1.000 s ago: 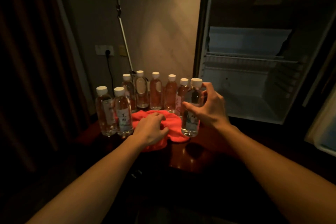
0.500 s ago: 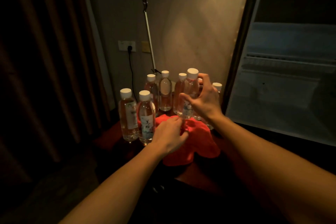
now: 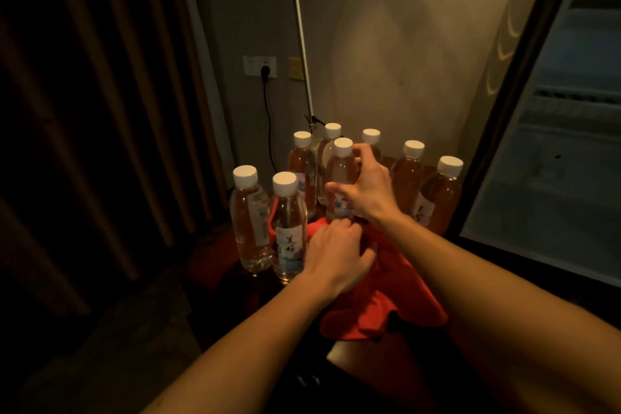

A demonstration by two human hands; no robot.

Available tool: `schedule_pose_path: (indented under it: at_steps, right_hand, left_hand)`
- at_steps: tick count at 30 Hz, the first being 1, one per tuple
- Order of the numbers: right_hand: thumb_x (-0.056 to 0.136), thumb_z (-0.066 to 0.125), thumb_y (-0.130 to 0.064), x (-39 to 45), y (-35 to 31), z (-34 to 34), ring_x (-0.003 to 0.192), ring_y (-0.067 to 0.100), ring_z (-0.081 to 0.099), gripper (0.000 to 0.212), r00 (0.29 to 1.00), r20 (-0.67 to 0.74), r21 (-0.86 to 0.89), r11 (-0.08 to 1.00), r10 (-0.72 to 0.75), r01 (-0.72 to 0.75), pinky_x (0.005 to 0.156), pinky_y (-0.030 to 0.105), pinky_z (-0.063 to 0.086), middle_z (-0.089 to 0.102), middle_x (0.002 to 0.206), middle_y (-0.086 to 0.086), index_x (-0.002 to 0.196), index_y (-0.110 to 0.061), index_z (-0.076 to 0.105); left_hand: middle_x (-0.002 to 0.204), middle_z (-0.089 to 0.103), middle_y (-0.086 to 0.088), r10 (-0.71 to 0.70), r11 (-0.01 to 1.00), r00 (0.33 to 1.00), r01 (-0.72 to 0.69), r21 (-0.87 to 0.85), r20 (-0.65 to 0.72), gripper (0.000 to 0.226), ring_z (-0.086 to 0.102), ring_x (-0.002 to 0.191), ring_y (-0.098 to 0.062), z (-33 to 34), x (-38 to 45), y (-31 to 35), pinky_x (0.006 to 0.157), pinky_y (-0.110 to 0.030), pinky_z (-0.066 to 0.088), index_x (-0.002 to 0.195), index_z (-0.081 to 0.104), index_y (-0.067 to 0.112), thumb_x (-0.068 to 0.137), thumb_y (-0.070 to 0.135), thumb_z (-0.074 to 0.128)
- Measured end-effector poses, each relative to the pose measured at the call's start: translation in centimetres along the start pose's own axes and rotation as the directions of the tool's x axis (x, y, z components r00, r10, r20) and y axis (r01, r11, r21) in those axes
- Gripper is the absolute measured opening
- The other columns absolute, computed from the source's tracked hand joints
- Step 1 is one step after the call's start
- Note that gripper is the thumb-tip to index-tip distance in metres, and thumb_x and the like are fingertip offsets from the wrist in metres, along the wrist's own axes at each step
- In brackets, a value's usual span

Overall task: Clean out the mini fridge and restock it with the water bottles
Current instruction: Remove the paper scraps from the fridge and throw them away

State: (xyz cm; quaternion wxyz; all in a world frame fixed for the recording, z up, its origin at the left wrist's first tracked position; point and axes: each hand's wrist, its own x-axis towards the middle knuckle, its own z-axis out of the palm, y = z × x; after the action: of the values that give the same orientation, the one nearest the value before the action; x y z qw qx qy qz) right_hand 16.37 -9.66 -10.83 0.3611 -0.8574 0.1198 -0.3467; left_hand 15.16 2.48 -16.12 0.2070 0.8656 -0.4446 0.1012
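Note:
Several clear water bottles with white caps stand on a dark wooden table (image 3: 339, 358). My right hand (image 3: 368, 190) is wrapped around one water bottle (image 3: 341, 175) in the middle of the group. My left hand (image 3: 336, 257) presses on a red cloth (image 3: 396, 312) lying in front of the bottles, its fingers curled into the fabric. Two bottles (image 3: 268, 225) stand just left of that hand. The open mini fridge (image 3: 554, 178) fills the right side, its white inside looking bare.
A dark curtain (image 3: 84, 111) hangs at the left. On the wall behind are a socket with a black plug (image 3: 260, 67) and a thin metal pole (image 3: 304, 44). Two more bottles (image 3: 426, 188) stand close to the fridge's black frame.
The view has swung left, pushing the fridge to the right edge. My right hand has carried its bottle left and back, in among the others. My left hand stays on the cloth.

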Motion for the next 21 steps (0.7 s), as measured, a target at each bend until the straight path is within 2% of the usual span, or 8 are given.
schedule_pose_path:
  at_steps: [3, 9, 14, 17, 19, 21]
  right_hand:
    - [0.062, 0.089, -0.030, 0.4, 0.1, 0.4, 0.101, 0.011, 0.064, 0.066, 1.000, -0.012, -0.018, 1.000, 0.019, -0.020, 0.087, 0.033, 0.055, 0.069, 0.107, -0.002, 0.116, -0.025, 0.050]
    - [0.063, 0.088, -0.036, 0.7, -0.5, -0.6, 0.104, 0.017, 0.063, 0.065, 0.997, -0.037, -0.065, 0.995, 0.070, -0.073, 0.086, 0.033, 0.053, 0.068, 0.111, 0.002, 0.116, -0.022, 0.053]
    - [0.064, 0.088, -0.025, 0.2, -1.5, -0.3, 0.099, 0.014, 0.061, 0.060, 0.998, -0.022, -0.056, 0.997, 0.060, -0.061, 0.077, 0.022, 0.045, 0.067, 0.109, 0.004, 0.113, -0.015, 0.054]
    - [0.064, 0.089, -0.023, -0.2, -1.6, 0.3, 0.092, 0.012, 0.061, 0.059, 0.998, -0.038, -0.045, 0.998, 0.052, -0.054, 0.073, 0.021, 0.043, 0.069, 0.104, 0.004, 0.110, -0.014, 0.053]
    - [0.064, 0.089, -0.023, -0.2, -1.5, 0.6, 0.095, 0.014, 0.062, 0.059, 0.996, -0.045, -0.032, 0.997, 0.072, -0.074, 0.075, 0.023, 0.045, 0.069, 0.104, 0.005, 0.109, -0.014, 0.052]
    - [0.065, 0.088, -0.023, -0.1, -1.6, 0.4, 0.097, 0.013, 0.062, 0.058, 0.994, -0.044, -0.012, 0.995, 0.103, -0.104, 0.076, 0.020, 0.044, 0.068, 0.104, 0.004, 0.110, -0.014, 0.051]
  left_hand:
    - [0.101, 0.063, -0.009, -0.007, 0.999, 1.000, 0.006, 0.034, 0.010, 0.042, 0.057, 0.099, -0.028, 0.2, 0.1, 0.1, 0.084, -0.041, 0.045, 0.104, 0.065, 0.014, 0.092, 0.048, 0.045]
    - [0.103, 0.063, -0.008, 0.020, 0.999, 1.000, -0.020, 0.039, -0.002, 0.042, 0.057, 0.100, -0.026, 0.1, 0.3, 0.3, 0.083, -0.040, 0.044, 0.104, 0.066, 0.015, 0.092, 0.048, 0.044]
    - [0.100, 0.067, -0.012, 0.067, 0.997, 0.997, -0.068, 0.040, 0.028, 0.042, 0.060, 0.097, -0.031, -0.1, -0.3, 0.5, 0.077, -0.038, 0.043, 0.097, 0.066, 0.016, 0.090, 0.052, 0.047]
    - [0.101, 0.068, -0.016, 0.080, 0.997, 0.995, -0.081, 0.010, 0.066, 0.038, 0.061, 0.095, -0.036, -0.3, -0.5, 1.0, 0.072, -0.040, 0.043, 0.100, 0.066, 0.012, 0.092, 0.046, 0.050]
    - [0.103, 0.069, -0.017, 0.081, 0.997, 0.993, -0.080, -0.011, 0.090, 0.034, 0.062, 0.096, -0.038, -0.5, -0.6, 1.3, 0.072, -0.040, 0.045, 0.103, 0.066, 0.013, 0.093, 0.041, 0.051]
    - [0.099, 0.069, -0.016, 0.085, 0.995, 0.989, -0.078, -0.065, 0.117, 0.030, 0.063, 0.093, -0.038, -0.5, -0.7, 1.5, 0.071, -0.041, 0.047, 0.098, 0.066, 0.014, 0.091, 0.040, 0.054]
